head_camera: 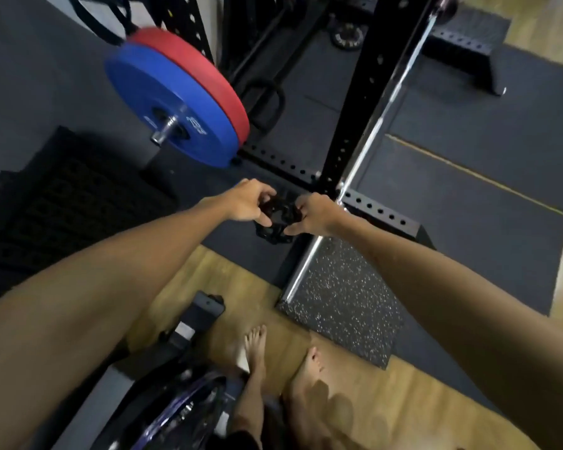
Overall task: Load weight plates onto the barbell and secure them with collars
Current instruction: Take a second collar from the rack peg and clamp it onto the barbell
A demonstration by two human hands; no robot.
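A blue plate (156, 102) and a red plate (205, 76) behind it hang on the barbell's near sleeve, whose bare steel tip (163, 131) sticks out. The barbell shaft (384, 105) runs away to the upper right across the black rack upright (361, 92). Below the plates, my left hand (247, 199) and my right hand (312, 212) together grip a black collar (280, 209), fingers curled round its two sides. A second black collar (270, 233) shows just under it; whether it lies on the mat or hangs in my grasp is unclear.
The rack's perforated base beam (381, 209) crosses the dark mats. A speckled mat (345, 306) lies on the wood floor by my bare feet (257, 349). More plates (176, 414) stand at the bottom left, a black plate (346, 35) lies far back, and a low black step (462, 50) sits at the upper right.
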